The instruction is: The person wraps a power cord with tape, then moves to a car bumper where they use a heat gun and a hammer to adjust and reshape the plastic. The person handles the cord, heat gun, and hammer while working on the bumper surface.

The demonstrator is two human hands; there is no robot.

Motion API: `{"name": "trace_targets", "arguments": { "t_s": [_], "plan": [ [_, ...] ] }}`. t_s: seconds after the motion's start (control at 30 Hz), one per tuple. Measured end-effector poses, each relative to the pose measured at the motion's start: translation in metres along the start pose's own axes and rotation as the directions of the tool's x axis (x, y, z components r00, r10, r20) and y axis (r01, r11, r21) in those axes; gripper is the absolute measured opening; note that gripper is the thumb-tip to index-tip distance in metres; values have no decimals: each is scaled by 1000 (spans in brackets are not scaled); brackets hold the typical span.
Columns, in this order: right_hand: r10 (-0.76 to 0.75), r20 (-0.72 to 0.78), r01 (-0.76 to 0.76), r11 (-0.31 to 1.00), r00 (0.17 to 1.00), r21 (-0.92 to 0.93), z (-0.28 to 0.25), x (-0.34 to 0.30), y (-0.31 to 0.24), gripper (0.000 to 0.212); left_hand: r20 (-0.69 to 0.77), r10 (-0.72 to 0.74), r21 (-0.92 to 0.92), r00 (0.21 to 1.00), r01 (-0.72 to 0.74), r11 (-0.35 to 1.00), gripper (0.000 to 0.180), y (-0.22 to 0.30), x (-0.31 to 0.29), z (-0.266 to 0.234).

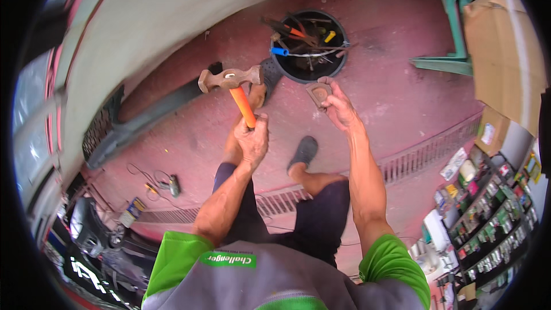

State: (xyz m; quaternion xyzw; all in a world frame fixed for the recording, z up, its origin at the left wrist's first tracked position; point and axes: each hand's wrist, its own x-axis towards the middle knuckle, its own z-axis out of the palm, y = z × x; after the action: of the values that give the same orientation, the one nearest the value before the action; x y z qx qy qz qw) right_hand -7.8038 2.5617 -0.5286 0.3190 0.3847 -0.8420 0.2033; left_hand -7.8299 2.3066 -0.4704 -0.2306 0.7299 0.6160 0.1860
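My left hand [252,142] is wrapped round the orange handle of a hammer [242,105]. Its rusty head points away from me, raised above the floor. In my right hand [342,108], a small rusty metal block [317,95] with a rounded hollow is gripped between thumb and fingers. Hammer and block are apart. Just beyond the block stands a dark round bucket [305,78] of tools. Pliers [298,31] with orange and black grips, a blue-handled tool [279,51] and a yellow-handled one [329,37] show in it.
A long dark plastic trim piece [158,116] lies at the left by a pale curved panel [166,11]. To the right are a green plastic stool [455,23] and cardboard [502,51]. A floor grate [422,147] crosses behind my feet. A corded power tool [174,185] lies lower left.
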Motion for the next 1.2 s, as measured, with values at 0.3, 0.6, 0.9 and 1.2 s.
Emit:
{"name": "trace_targets", "arguments": {
  "t_s": [0.3,0.6,0.9,1.2],
  "plan": [
    [115,199,-114,993,973,-18,61,-268,-33,31,-302,240,-58,923,-269,961,20,130,-206,-149],
    [397,-70,-394,842,915,-370,212,-371,-16,18,-622,58,-1,781,-75,997,39,110,-327,-378],
    [651,-42,-412,429,758,-804,512,-299,102,51,-828,-58,-14,558,83,996,47,13,-498,-636],
    [676,-253,-503,201,693,-841,749,-203,228,46,-900,-364,-362,242,54,931,47,-38,-522,-835]
  ]
}}
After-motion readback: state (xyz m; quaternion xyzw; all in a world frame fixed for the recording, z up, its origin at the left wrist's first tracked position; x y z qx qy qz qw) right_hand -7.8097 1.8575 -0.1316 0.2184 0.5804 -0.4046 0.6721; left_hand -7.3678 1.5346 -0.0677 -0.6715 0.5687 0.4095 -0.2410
